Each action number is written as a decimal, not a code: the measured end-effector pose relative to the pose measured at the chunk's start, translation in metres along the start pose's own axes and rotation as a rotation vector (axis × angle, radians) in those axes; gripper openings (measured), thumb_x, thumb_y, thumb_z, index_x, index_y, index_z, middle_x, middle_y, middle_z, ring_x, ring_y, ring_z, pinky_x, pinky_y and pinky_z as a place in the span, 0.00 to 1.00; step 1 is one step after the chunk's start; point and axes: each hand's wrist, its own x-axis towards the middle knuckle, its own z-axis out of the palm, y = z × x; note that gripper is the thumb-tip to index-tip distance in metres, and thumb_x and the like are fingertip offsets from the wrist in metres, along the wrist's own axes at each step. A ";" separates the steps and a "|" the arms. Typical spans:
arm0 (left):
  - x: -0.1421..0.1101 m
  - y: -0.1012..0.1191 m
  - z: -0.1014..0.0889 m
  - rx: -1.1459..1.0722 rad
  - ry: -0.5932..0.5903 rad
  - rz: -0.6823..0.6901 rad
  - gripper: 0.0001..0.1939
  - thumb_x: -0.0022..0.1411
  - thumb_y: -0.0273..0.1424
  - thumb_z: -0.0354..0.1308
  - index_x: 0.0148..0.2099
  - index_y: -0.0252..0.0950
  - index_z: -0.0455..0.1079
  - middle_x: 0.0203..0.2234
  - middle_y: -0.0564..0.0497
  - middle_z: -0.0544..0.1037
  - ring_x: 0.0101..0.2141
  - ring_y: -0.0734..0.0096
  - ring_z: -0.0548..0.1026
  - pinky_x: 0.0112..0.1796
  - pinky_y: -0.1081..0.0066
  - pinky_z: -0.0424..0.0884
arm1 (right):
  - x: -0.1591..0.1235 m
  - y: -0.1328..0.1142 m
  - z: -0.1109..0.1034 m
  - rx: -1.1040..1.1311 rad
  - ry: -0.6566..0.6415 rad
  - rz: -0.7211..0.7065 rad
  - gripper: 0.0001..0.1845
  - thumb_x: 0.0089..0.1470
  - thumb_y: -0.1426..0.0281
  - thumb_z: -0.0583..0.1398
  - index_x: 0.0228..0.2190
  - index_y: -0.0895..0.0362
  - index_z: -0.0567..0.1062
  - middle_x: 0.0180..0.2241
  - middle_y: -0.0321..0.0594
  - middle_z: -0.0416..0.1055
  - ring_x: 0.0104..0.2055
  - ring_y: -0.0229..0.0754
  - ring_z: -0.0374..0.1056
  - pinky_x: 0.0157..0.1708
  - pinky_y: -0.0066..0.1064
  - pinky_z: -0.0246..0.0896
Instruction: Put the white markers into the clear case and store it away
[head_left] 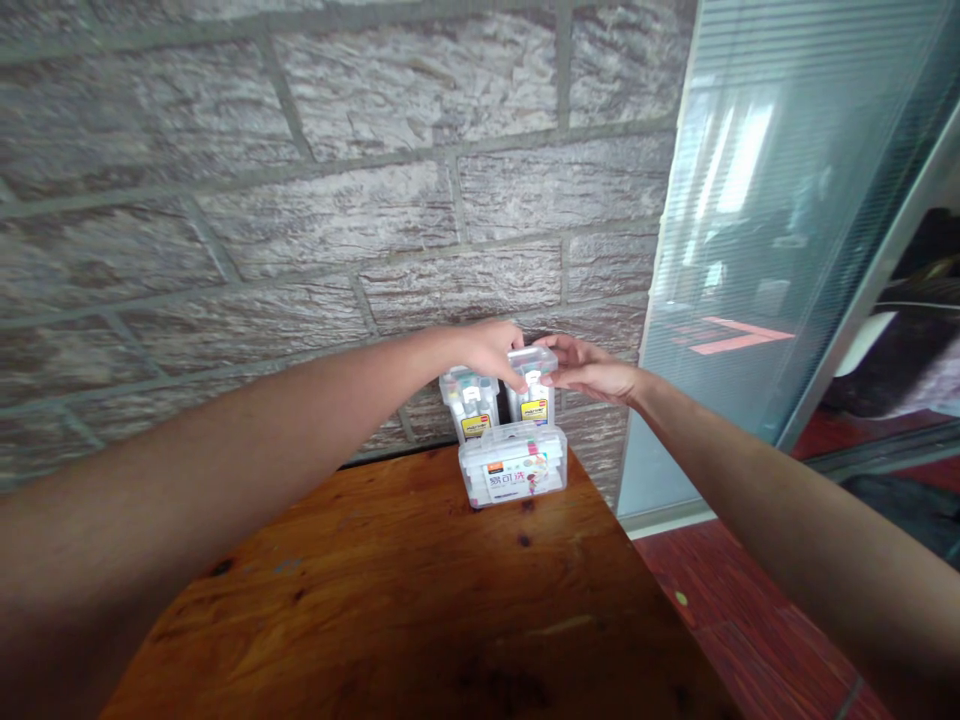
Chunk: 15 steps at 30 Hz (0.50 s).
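Both of my hands are at the right-hand marker box [534, 400], an upright clear plastic case with a yellow label and pale markers inside. My left hand [491, 350] reaches over its top left, thumb on the front by the clasp and fingers partly hidden behind. My right hand [589, 368] grips its upper right side, thumb at the front and fingers behind the lid. A similar marker box [472, 405] stands just to the left, partly under my left hand. In front of both lies a wider clear plastic case [516, 475] with a white printed label.
The boxes are at the far right corner of a brown wooden table [420, 590], against a grey stone-block wall [375, 210]. A glass partition [720, 260] with blinds stands to the right. Reddish floor [697, 580] lies beyond the table's right edge.
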 end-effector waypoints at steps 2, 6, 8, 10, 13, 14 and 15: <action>-0.002 -0.001 -0.003 -0.027 -0.003 0.003 0.28 0.36 0.43 0.77 0.42 0.39 0.81 0.31 0.51 0.82 0.30 0.63 0.75 0.30 0.69 0.63 | 0.000 0.000 -0.001 -0.010 0.005 0.015 0.32 0.39 0.76 0.77 0.47 0.50 0.77 0.44 0.35 0.80 0.43 0.40 0.77 0.46 0.32 0.74; -0.004 -0.007 -0.013 -0.131 0.006 -0.067 0.31 0.32 0.39 0.78 0.43 0.39 0.81 0.31 0.51 0.83 0.30 0.62 0.76 0.32 0.69 0.66 | 0.000 0.000 -0.005 -0.029 0.012 0.055 0.33 0.40 0.75 0.77 0.48 0.48 0.77 0.46 0.35 0.79 0.45 0.40 0.77 0.47 0.33 0.74; -0.005 -0.010 -0.018 -0.140 0.003 -0.107 0.27 0.35 0.41 0.77 0.41 0.39 0.82 0.32 0.51 0.83 0.31 0.62 0.77 0.34 0.69 0.68 | 0.000 0.000 -0.005 -0.037 0.000 0.077 0.31 0.41 0.74 0.77 0.48 0.49 0.78 0.46 0.36 0.80 0.46 0.41 0.77 0.49 0.34 0.73; -0.007 -0.013 -0.022 -0.134 -0.027 -0.120 0.21 0.42 0.44 0.73 0.38 0.38 0.83 0.31 0.50 0.83 0.32 0.63 0.76 0.35 0.68 0.68 | 0.000 0.000 -0.004 -0.044 -0.016 0.095 0.29 0.41 0.73 0.77 0.46 0.51 0.79 0.45 0.36 0.81 0.46 0.41 0.77 0.50 0.34 0.73; -0.011 -0.013 -0.023 -0.134 -0.085 -0.127 0.19 0.48 0.47 0.68 0.36 0.38 0.84 0.31 0.50 0.83 0.32 0.63 0.75 0.35 0.68 0.68 | 0.000 0.000 -0.004 -0.051 -0.027 0.104 0.25 0.42 0.73 0.77 0.44 0.51 0.79 0.43 0.35 0.81 0.46 0.40 0.77 0.49 0.33 0.72; -0.013 -0.012 -0.022 -0.133 -0.102 -0.131 0.20 0.48 0.47 0.68 0.37 0.38 0.84 0.31 0.50 0.83 0.32 0.64 0.75 0.35 0.69 0.67 | 0.000 0.000 -0.004 -0.054 -0.028 0.104 0.25 0.43 0.72 0.77 0.43 0.51 0.79 0.43 0.35 0.81 0.45 0.40 0.76 0.49 0.33 0.72; -0.013 -0.011 -0.021 -0.131 -0.116 -0.137 0.20 0.48 0.48 0.68 0.38 0.38 0.84 0.32 0.50 0.83 0.32 0.64 0.75 0.35 0.69 0.67 | 0.000 0.001 -0.004 -0.057 -0.028 0.104 0.24 0.43 0.72 0.77 0.43 0.51 0.79 0.43 0.34 0.81 0.45 0.40 0.76 0.49 0.33 0.72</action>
